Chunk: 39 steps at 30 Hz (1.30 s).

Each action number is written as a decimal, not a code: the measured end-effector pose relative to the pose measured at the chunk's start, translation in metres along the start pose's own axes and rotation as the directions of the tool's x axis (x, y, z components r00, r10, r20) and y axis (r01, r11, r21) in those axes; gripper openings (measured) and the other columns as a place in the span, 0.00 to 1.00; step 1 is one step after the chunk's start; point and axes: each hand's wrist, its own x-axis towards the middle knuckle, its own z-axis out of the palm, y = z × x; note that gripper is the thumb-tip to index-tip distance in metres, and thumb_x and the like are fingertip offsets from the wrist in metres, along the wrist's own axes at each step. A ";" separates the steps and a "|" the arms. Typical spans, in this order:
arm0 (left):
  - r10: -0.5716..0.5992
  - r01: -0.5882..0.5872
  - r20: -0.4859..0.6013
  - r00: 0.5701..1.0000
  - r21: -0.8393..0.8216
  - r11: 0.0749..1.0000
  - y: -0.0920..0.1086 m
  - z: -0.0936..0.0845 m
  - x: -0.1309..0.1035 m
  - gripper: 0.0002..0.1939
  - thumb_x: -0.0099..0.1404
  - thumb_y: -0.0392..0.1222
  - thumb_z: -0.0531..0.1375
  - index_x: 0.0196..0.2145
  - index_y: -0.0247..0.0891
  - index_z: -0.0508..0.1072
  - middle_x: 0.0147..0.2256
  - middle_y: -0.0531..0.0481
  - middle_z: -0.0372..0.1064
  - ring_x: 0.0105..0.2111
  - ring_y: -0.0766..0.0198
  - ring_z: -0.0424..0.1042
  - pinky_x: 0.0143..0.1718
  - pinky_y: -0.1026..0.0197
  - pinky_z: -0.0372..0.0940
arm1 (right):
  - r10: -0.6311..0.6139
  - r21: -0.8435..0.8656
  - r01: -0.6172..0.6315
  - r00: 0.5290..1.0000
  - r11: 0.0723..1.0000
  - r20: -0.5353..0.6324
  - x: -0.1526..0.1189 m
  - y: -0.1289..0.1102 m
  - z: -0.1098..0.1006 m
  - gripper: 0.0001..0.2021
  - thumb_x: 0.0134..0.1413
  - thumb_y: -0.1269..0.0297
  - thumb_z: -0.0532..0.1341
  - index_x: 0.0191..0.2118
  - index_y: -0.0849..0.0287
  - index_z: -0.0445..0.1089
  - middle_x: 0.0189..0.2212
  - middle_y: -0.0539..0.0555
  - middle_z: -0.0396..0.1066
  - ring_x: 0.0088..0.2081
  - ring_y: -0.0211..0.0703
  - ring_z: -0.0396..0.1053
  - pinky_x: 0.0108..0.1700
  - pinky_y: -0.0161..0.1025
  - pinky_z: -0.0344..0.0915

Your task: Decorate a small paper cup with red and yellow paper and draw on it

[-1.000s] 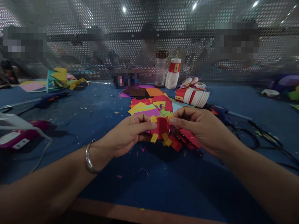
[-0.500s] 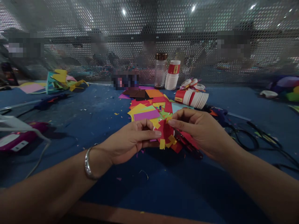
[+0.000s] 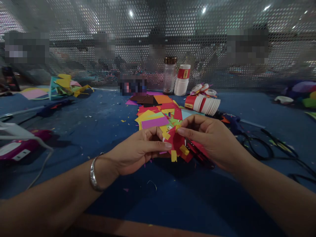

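Note:
Between my hands is a red paper piece (image 3: 175, 140) with a bit of white edge and small yellow paper tabs (image 3: 174, 156) around it. My left hand (image 3: 140, 148), a silver bangle on its wrist, grips the left side with the thumb on top. At the upper right edge, the thumb and fingertips of my right hand (image 3: 207, 135) pinch near a yellow tab (image 3: 177, 127). Under and behind the piece lies a pile of coloured paper, with a purple sheet (image 3: 155, 122) near the front. A long dark red object (image 3: 199, 154) lies partly hidden below my right hand.
A stack of paper cups (image 3: 182, 80) stands beside a glass bottle (image 3: 170, 75); another cup stack (image 3: 202, 104) lies sideways. Glue guns (image 3: 230, 122) (image 3: 54, 108) with cords flank the work area. A magenta power strip (image 3: 24, 144) sits left. A perforated metal screen (image 3: 138, 39) rises behind.
The red piece has turned slightly between my fingers, and its lower yellow tabs have shifted a little down and right. Both hands stay in nearly the same place.

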 end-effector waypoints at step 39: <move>-0.064 0.066 0.019 0.998 -0.132 0.989 0.006 0.002 0.000 0.12 0.54 0.28 0.73 0.33 0.33 0.74 0.30 0.52 0.75 0.33 0.65 0.79 0.37 0.64 0.77 | -0.081 -0.004 0.081 0.997 0.997 -0.006 0.000 -0.002 0.000 0.19 0.37 0.55 0.79 0.33 0.59 0.76 0.29 0.48 0.76 0.32 0.37 0.72 0.37 0.35 0.69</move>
